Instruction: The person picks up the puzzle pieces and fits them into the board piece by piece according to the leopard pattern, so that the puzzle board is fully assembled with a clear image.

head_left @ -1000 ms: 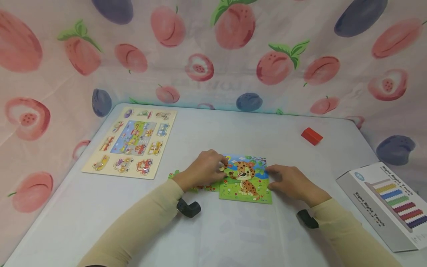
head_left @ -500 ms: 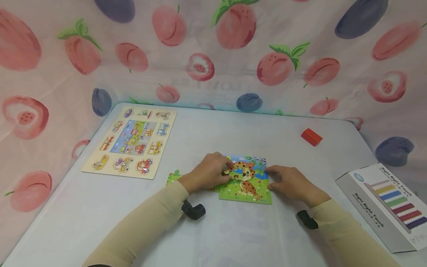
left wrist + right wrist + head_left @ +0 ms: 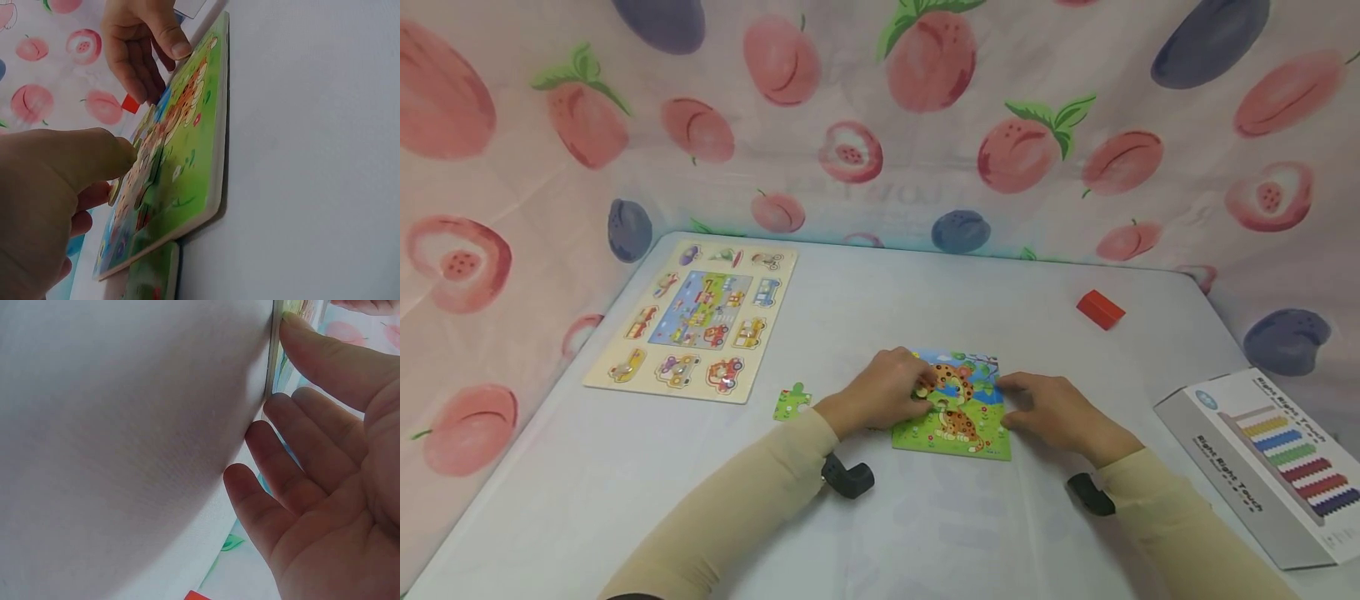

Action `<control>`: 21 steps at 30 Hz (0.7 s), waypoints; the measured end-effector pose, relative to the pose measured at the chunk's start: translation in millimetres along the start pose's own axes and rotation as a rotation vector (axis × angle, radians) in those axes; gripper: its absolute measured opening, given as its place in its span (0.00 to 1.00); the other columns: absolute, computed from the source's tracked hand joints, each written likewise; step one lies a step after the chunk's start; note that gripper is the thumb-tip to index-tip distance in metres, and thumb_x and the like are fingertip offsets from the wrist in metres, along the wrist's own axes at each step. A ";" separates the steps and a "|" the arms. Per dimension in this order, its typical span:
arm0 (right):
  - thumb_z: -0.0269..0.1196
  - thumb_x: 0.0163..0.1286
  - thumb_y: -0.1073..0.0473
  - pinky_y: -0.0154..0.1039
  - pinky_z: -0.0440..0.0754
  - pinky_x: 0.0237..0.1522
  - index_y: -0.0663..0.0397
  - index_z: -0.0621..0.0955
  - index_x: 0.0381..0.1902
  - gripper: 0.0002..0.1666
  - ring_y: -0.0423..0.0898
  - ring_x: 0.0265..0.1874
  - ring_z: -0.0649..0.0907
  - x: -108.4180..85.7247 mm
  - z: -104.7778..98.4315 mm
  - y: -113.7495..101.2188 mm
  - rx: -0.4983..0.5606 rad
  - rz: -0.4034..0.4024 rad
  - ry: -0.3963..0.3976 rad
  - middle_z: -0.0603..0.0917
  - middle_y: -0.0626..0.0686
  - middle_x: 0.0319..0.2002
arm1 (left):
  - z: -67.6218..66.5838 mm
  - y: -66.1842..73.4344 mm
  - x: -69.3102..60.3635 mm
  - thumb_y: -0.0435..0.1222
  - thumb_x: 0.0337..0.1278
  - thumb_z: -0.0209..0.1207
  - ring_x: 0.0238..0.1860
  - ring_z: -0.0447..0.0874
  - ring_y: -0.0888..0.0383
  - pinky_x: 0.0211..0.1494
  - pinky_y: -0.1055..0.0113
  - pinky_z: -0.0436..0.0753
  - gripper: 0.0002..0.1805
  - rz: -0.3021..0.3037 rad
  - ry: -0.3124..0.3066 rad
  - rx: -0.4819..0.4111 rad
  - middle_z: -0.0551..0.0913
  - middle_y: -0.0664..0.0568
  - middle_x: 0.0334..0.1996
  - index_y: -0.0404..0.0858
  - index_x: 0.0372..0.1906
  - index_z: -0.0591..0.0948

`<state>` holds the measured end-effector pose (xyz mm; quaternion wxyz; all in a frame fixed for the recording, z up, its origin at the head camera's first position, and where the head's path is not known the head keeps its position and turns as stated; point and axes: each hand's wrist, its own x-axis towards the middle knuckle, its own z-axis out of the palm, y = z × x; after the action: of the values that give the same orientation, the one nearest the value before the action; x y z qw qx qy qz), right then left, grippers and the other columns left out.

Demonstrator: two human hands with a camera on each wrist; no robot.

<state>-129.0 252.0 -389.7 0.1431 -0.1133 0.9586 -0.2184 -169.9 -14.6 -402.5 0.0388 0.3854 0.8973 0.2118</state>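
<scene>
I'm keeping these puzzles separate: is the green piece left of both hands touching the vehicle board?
Apart: the head view shows white tabletop between the green piece and the vehicle board.

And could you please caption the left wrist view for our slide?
Left hand pinches a jigsaw piece over the leopard puzzle; right hand at its edge.
</scene>
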 end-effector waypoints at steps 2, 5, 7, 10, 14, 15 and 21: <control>0.71 0.63 0.59 0.64 0.67 0.63 0.61 0.76 0.65 0.33 0.65 0.66 0.70 -0.2 -0.2 -0.3 0.001 0.000 0.000 0.76 0.64 0.64 | 1.3 2.0 1.6 0.41 0.58 0.68 0.45 0.77 0.56 0.57 0.56 0.73 0.16 0.005 0.002 -0.004 0.85 0.55 0.41 0.40 0.49 0.86; 0.71 0.63 0.59 0.64 0.67 0.63 0.61 0.76 0.65 0.33 0.65 0.66 0.70 -0.6 -0.6 -0.8 0.003 0.000 0.000 0.75 0.64 0.64 | 3.8 4.6 4.7 0.42 0.58 0.68 0.45 0.78 0.56 0.57 0.56 0.73 0.16 0.011 0.004 0.008 0.86 0.56 0.41 0.41 0.49 0.86; 0.71 0.63 0.59 0.64 0.67 0.63 0.61 0.76 0.65 0.34 0.65 0.66 0.70 -0.6 -0.7 -0.9 0.001 -0.001 -0.001 0.75 0.64 0.65 | 4.9 6.7 6.5 0.43 0.58 0.68 0.47 0.78 0.56 0.58 0.56 0.73 0.16 0.012 -0.003 0.017 0.86 0.56 0.41 0.41 0.50 0.86; 0.72 0.63 0.59 0.64 0.68 0.63 0.61 0.76 0.65 0.33 0.65 0.65 0.71 -0.6 -0.9 -0.1 -0.007 -0.011 0.002 0.76 0.63 0.64 | 6.3 9.9 8.4 0.44 0.58 0.68 0.48 0.78 0.56 0.58 0.57 0.73 0.17 0.015 -0.006 0.028 0.86 0.57 0.41 0.41 0.50 0.86; 0.71 0.63 0.59 0.63 0.69 0.63 0.61 0.76 0.65 0.33 0.64 0.65 0.72 -1.0 -1.3 1.1 -0.013 -0.020 0.003 0.76 0.63 0.63 | 8.2 14.2 10.1 0.44 0.58 0.68 0.48 0.78 0.55 0.59 0.57 0.73 0.16 0.012 -0.002 0.024 0.85 0.56 0.40 0.41 0.48 0.86; 0.71 0.63 0.59 0.63 0.69 0.63 0.61 0.76 0.65 0.33 0.64 0.64 0.72 -1.2 -1.4 1.3 -0.013 -0.019 0.002 0.77 0.63 0.63 | 8.7 15.1 10.7 0.43 0.58 0.68 0.48 0.78 0.55 0.59 0.56 0.73 0.16 0.010 -0.003 0.023 0.85 0.56 0.39 0.41 0.48 0.86; 0.71 0.63 0.58 0.63 0.69 0.63 0.61 0.77 0.65 0.33 0.64 0.64 0.72 -0.7 -1.0 1.2 -0.019 -0.030 0.002 0.77 0.63 0.63 | 12.5 17.2 14.4 0.42 0.57 0.68 0.45 0.77 0.56 0.57 0.57 0.74 0.13 0.019 -0.002 0.021 0.84 0.58 0.38 0.43 0.46 0.86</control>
<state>-128.9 253.6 -389.2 0.1380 -0.1288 0.9590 -0.2115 -165.5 10.5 -405.4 0.0336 0.3944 0.8958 0.2024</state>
